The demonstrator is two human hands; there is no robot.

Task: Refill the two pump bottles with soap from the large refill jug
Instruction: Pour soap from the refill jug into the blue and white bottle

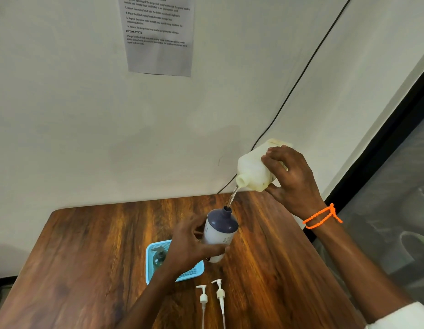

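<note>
The table (87, 245), filling the lower part of the frame, was wood with a strong grain and a glossy, varnished sheen. At right of centre the refill jug (253, 169) looked like matt, cloudy white plastic. The pump bottle (220, 231) below it was smooth plastic, its dark blue top shiny. The blue basket (194, 271) was plastic mesh. The sheet (158, 34) at the top was matt paper.
</note>
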